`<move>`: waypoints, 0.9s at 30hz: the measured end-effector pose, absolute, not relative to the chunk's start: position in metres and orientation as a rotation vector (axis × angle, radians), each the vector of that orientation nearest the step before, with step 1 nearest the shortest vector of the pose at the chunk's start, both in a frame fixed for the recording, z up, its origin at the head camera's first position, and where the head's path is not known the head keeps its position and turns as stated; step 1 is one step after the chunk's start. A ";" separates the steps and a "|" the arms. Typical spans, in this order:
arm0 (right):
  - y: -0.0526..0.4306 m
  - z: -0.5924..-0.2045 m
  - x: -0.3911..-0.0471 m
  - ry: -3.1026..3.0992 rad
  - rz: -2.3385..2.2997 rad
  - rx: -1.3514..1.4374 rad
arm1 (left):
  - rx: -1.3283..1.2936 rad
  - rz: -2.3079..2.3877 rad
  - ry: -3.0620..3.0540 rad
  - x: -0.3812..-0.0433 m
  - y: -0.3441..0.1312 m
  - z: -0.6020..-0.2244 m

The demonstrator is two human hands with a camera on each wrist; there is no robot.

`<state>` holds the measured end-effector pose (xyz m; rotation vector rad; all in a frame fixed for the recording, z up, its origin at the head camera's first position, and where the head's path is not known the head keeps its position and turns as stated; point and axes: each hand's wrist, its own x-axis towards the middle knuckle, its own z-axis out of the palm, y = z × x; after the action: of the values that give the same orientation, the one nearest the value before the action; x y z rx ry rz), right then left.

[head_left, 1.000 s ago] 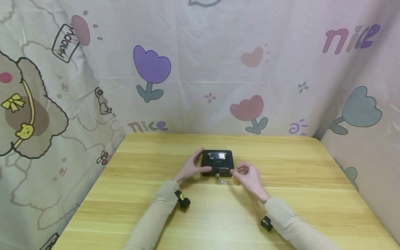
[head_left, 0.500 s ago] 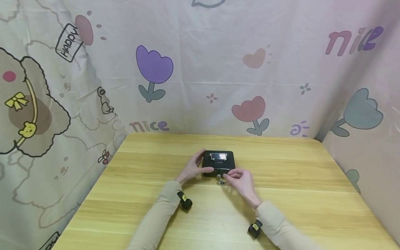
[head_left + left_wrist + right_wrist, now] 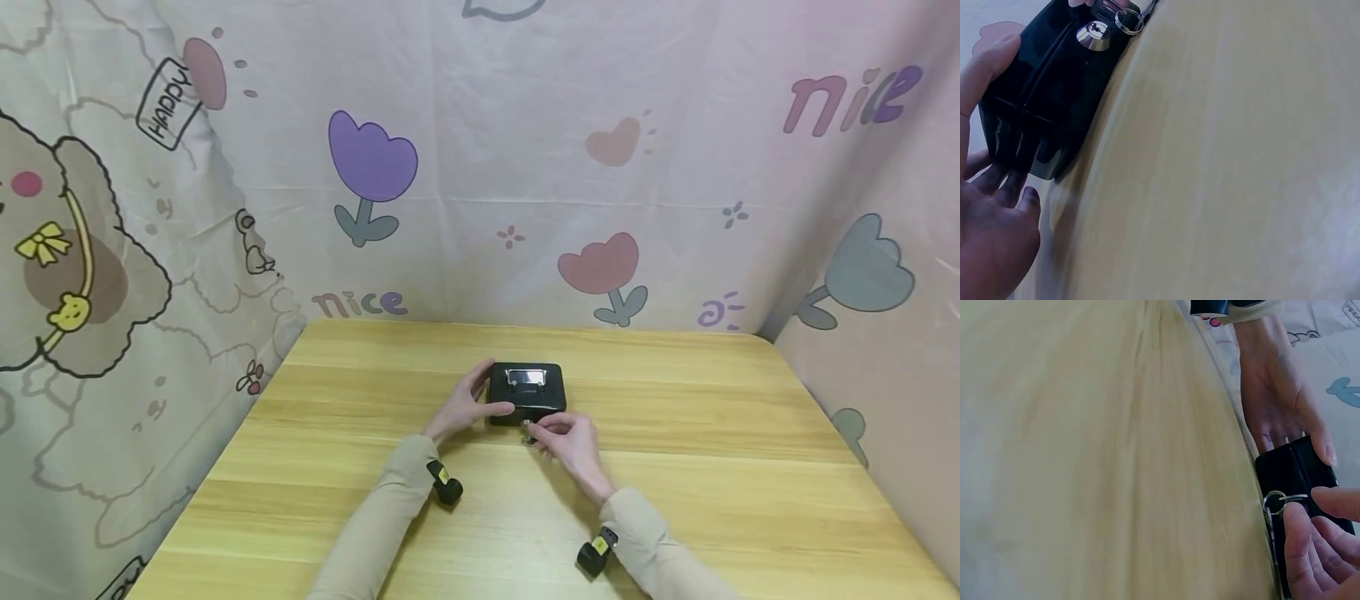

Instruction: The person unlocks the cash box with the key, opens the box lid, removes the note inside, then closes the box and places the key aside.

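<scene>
A small black cash box [image 3: 553, 396] with a silver lid handle [image 3: 527, 379] lies closed on the wooden table. My left hand [image 3: 457, 410] holds its left end, thumb near the front edge of the lid and fingers round the side and back. At the front, a round silver lock [image 3: 1093, 39] shows its keyhole in the left wrist view. My right hand [image 3: 573, 442] pinches a key [image 3: 1295, 497] between thumb and forefinger, right at the lock. From the key hangs a metal ring [image 3: 1129, 22] with more metal on it. The fingers partly hide the key.
The wooden table [image 3: 337, 400] stretches around the box on every side. Behind it hangs a pale printed cloth [image 3: 480, 150] with tulips and words, and similar cloth closes off both sides. Each sleeve carries a black wrist camera [image 3: 445, 483].
My right hand has moved left from the box's front right corner to the keys at the lock and now pinches one. The left hand keeps its hold on the box.
</scene>
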<state>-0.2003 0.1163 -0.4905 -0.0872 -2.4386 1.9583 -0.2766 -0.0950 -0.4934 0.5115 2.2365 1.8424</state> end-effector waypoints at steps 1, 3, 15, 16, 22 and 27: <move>0.116 -0.491 -0.201 -2.446 1.951 -0.086 | 0.509 1.839 2.240 -0.277 -0.095 -0.493; 0.115 -0.492 -0.202 -2.448 1.952 -0.099 | 0.503 1.832 2.243 -0.277 -0.095 -0.493; 0.111 -0.493 -0.202 -2.420 2.003 -0.106 | 0.517 1.804 2.264 -0.275 -0.096 -0.492; 0.111 -0.494 -0.203 -2.416 2.013 -0.100 | 0.524 1.801 2.267 -0.275 -0.097 -0.492; 0.112 -0.493 -0.201 -2.413 2.037 -0.079 | 0.516 1.785 2.267 -0.274 -0.097 -0.491; 0.111 -0.492 -0.200 -2.441 2.022 -0.086 | 0.508 1.775 2.271 -0.274 -0.097 -0.492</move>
<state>-0.2003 0.1112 -0.4920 -0.0856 -2.4415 2.0221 -0.2743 -0.0974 -0.4921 0.5083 2.2711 1.7754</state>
